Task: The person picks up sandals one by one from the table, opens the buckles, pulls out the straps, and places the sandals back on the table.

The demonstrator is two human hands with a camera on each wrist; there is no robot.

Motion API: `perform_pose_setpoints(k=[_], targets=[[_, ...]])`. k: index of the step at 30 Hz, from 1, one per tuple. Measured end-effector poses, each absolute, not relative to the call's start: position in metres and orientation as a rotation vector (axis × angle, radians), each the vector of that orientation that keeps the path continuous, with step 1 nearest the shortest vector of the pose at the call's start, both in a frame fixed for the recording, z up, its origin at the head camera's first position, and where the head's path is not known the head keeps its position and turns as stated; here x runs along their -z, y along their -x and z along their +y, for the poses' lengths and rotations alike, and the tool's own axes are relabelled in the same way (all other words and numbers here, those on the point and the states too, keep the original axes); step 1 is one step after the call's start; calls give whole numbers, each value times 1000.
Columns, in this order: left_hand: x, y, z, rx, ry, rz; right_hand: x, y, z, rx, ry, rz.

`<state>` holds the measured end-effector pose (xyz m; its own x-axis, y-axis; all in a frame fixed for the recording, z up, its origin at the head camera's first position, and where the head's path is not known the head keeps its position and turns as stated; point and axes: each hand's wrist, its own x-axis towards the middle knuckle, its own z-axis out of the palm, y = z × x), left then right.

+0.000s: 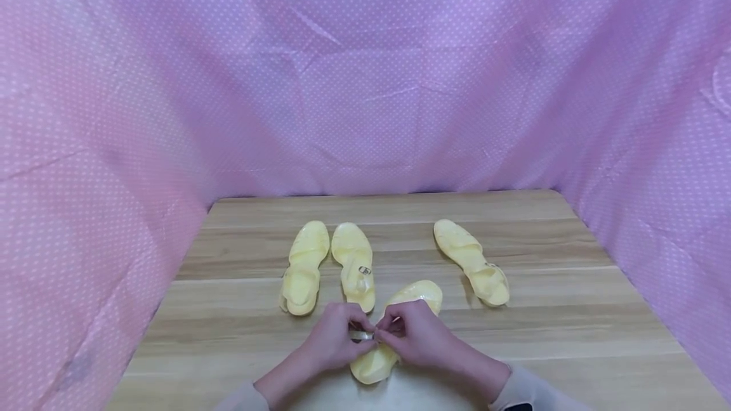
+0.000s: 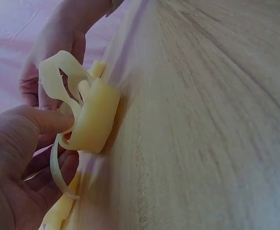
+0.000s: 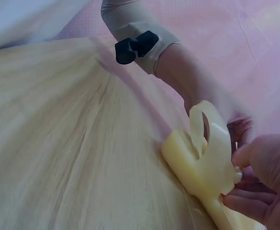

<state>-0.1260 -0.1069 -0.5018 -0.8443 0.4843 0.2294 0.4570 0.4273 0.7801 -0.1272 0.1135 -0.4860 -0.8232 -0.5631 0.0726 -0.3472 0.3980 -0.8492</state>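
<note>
A pale yellow jelly sandal (image 1: 424, 295) lies toe away on the table, low in the middle of the head view. Both hands meet over its ankle strap, hiding much of its midsection. My left hand (image 1: 335, 338) pinches the strap (image 2: 56, 167), whose loose tail curves down past the fingers in the left wrist view. From the other side my right hand (image 1: 419, 335) pinches the strap's fastening end between thumb and fingers; the buckle itself is hidden. The sandal's heel cup (image 3: 178, 155) stands near the tabletop in the right wrist view.
Two matching yellow sandals, an outer one (image 1: 311, 243) and an inner one (image 1: 350, 245) with a visible buckle (image 1: 365, 270), lie side by side to the left. Another sandal (image 1: 457, 238) lies angled at the right. Pink dotted cloth (image 1: 365, 113) encloses the wooden table (image 1: 571, 335).
</note>
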Motion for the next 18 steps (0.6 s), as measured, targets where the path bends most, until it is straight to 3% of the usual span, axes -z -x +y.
perform_pose_setpoints(k=[7, 18], targets=[[502, 125, -106, -1391, -883, 2627, 487, 127, 113, 1352, 758, 2460], [501, 125, -106, -1358, -850, 2640, 486, 125, 114, 1180, 977, 2583]])
